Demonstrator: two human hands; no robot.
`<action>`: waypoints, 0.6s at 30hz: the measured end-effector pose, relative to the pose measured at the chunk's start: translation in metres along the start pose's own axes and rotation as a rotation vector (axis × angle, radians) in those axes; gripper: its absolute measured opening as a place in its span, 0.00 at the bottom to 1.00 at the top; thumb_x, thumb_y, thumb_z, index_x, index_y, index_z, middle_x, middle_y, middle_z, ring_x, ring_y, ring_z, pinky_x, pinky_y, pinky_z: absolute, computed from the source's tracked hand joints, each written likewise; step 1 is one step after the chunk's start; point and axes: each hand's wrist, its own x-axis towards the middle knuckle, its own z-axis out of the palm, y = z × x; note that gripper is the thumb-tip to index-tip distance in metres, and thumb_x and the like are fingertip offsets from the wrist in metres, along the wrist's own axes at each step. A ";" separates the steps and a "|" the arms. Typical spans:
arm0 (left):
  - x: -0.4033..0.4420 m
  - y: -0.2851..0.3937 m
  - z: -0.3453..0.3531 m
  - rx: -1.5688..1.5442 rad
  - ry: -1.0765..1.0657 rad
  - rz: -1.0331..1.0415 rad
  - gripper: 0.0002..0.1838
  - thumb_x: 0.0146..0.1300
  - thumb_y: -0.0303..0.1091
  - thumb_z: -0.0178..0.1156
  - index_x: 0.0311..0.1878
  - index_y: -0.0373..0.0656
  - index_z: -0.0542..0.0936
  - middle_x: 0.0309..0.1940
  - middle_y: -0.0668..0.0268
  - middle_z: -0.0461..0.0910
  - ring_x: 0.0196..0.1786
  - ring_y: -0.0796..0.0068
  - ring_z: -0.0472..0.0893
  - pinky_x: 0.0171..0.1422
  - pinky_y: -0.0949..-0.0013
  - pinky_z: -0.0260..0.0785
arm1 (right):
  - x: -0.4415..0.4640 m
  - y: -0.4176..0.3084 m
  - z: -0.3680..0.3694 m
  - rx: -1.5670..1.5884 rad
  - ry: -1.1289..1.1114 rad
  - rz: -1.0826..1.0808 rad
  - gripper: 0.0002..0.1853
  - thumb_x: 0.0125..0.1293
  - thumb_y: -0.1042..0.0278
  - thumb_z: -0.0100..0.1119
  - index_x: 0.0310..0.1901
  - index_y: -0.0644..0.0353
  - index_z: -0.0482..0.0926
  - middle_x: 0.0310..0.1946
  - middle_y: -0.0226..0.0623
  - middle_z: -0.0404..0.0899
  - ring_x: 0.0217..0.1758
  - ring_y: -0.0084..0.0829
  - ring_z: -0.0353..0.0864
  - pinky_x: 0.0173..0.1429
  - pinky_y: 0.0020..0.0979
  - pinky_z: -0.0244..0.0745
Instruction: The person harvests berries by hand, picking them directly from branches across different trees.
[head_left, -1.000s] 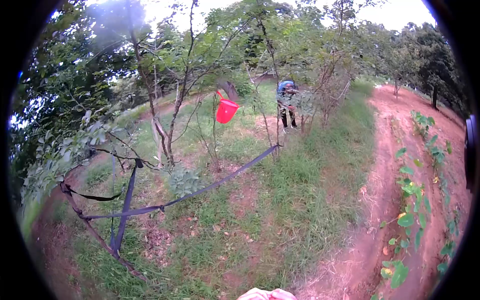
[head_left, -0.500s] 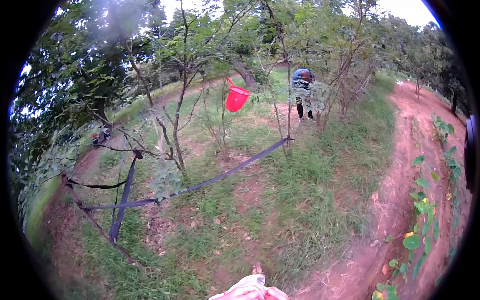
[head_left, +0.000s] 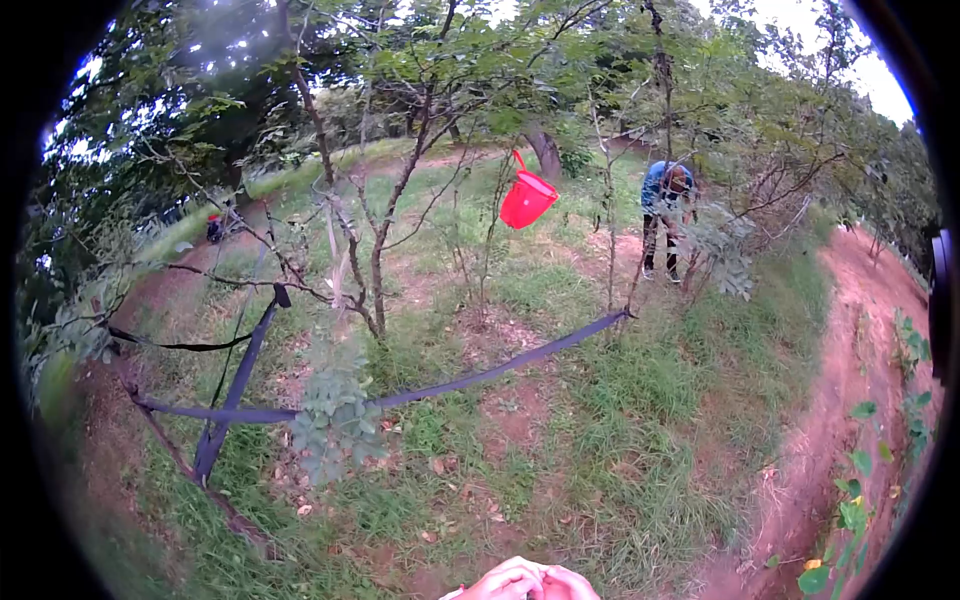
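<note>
At the bottom edge, my left hand [head_left: 503, 582] and my right hand [head_left: 569, 584] are pressed together with their fingers curled. Anything they hold is hidden inside the fingers or cut off by the frame. Beyond them, a dark strap [head_left: 500, 368] runs between thin tree stems, at about knee height or higher. It crosses a second, slanting strap [head_left: 236, 388] at the left. A red bucket [head_left: 528, 201] hangs tilted on a thin stem past the strap, well out of touch of both hands.
A person in a blue top [head_left: 663, 188] bends forward among the shrubs. Leafy twigs [head_left: 335, 425] overhang the strap, and a leaning branch [head_left: 190, 465] stands at left. A reddish dirt path [head_left: 800, 450] runs along the right, with trailing green vines [head_left: 852, 517].
My view has turned left, so the bucket, strap and person sit farther right. The bent person has shifted posture, with the arms now showing. My hands stay together at the bottom.
</note>
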 end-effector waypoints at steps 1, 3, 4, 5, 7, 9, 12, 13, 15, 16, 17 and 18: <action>0.012 0.007 -0.017 -0.015 0.039 -0.025 0.13 0.72 0.40 0.54 0.49 0.42 0.81 0.49 0.61 0.76 0.57 0.67 0.74 0.64 0.62 0.64 | 0.021 -0.008 0.003 0.013 -0.087 0.050 0.13 0.66 0.62 0.57 0.44 0.63 0.78 0.37 0.34 0.82 0.42 0.28 0.77 0.47 0.27 0.71; 0.033 0.008 -0.042 -0.022 0.061 -0.008 0.12 0.72 0.38 0.54 0.48 0.41 0.81 0.49 0.61 0.75 0.57 0.67 0.74 0.64 0.62 0.64 | 0.051 -0.032 0.014 -0.017 -0.162 0.146 0.13 0.66 0.61 0.58 0.43 0.63 0.79 0.36 0.33 0.82 0.37 0.27 0.78 0.43 0.26 0.72; 0.041 0.004 -0.055 -0.022 0.075 0.003 0.12 0.72 0.38 0.54 0.48 0.41 0.81 0.49 0.61 0.75 0.57 0.67 0.74 0.64 0.63 0.64 | 0.068 -0.043 0.012 0.001 -0.295 0.260 0.14 0.66 0.61 0.58 0.43 0.64 0.79 0.35 0.33 0.82 0.35 0.27 0.78 0.40 0.25 0.72; 0.052 0.003 -0.067 -0.024 0.081 0.041 0.11 0.72 0.36 0.54 0.47 0.40 0.82 0.50 0.60 0.75 0.58 0.67 0.74 0.65 0.63 0.64 | 0.079 -0.051 0.025 -0.025 -0.173 0.208 0.13 0.66 0.62 0.58 0.42 0.64 0.79 0.34 0.34 0.81 0.33 0.27 0.78 0.38 0.25 0.72; 0.063 -0.001 -0.077 -0.048 0.135 -0.024 0.11 0.72 0.36 0.54 0.47 0.40 0.81 0.50 0.60 0.75 0.58 0.67 0.74 0.66 0.63 0.64 | 0.102 -0.051 0.045 -0.066 0.072 0.108 0.11 0.66 0.63 0.58 0.40 0.64 0.79 0.32 0.35 0.81 0.31 0.29 0.77 0.33 0.25 0.72; 0.064 -0.010 -0.092 0.005 0.145 -0.063 0.12 0.72 0.36 0.54 0.48 0.40 0.80 0.52 0.60 0.74 0.60 0.66 0.73 0.66 0.63 0.64 | 0.100 -0.068 0.088 -0.266 0.227 0.085 0.09 0.66 0.65 0.57 0.38 0.64 0.79 0.31 0.37 0.80 0.31 0.29 0.77 0.32 0.26 0.71; 0.070 -0.021 -0.099 0.029 0.299 0.049 0.09 0.70 0.34 0.55 0.47 0.42 0.80 0.45 0.61 0.77 0.52 0.70 0.76 0.59 0.67 0.68 | 0.143 -0.065 0.043 -0.249 -0.008 0.099 0.07 0.67 0.68 0.56 0.32 0.62 0.77 0.29 0.37 0.78 0.34 0.30 0.77 0.35 0.27 0.72; 0.074 -0.020 -0.101 0.024 0.337 0.057 0.09 0.71 0.35 0.55 0.47 0.42 0.80 0.46 0.61 0.77 0.53 0.70 0.76 0.59 0.67 0.68 | 0.150 -0.069 0.042 -0.244 -0.014 0.113 0.07 0.67 0.68 0.56 0.32 0.62 0.77 0.29 0.37 0.78 0.34 0.30 0.77 0.35 0.27 0.72; 0.081 -0.019 -0.109 -0.018 0.387 0.046 0.10 0.71 0.35 0.54 0.48 0.41 0.80 0.46 0.61 0.76 0.53 0.70 0.75 0.59 0.67 0.67 | 0.166 -0.081 0.046 -0.253 -0.027 0.181 0.07 0.67 0.68 0.56 0.32 0.61 0.77 0.29 0.37 0.78 0.34 0.30 0.77 0.35 0.27 0.72; 0.084 -0.018 -0.112 -0.040 0.411 0.039 0.10 0.71 0.35 0.54 0.48 0.41 0.79 0.47 0.61 0.76 0.53 0.70 0.75 0.59 0.67 0.66 | 0.175 -0.087 0.049 -0.262 -0.040 0.216 0.07 0.67 0.67 0.56 0.32 0.61 0.77 0.29 0.36 0.78 0.34 0.30 0.77 0.35 0.27 0.72; 0.087 -0.018 -0.115 -0.069 0.434 0.035 0.11 0.71 0.36 0.54 0.48 0.41 0.79 0.47 0.61 0.75 0.53 0.70 0.75 0.59 0.67 0.66 | 0.184 -0.093 0.052 -0.276 -0.055 0.253 0.08 0.67 0.67 0.56 0.33 0.61 0.77 0.29 0.36 0.78 0.34 0.30 0.77 0.35 0.27 0.72; 0.091 -0.018 -0.116 -0.098 0.456 0.035 0.11 0.72 0.36 0.53 0.48 0.40 0.79 0.48 0.61 0.75 0.53 0.70 0.75 0.59 0.67 0.66 | 0.194 -0.100 0.055 -0.292 -0.074 0.290 0.08 0.67 0.67 0.56 0.33 0.60 0.77 0.29 0.36 0.78 0.34 0.30 0.77 0.35 0.27 0.72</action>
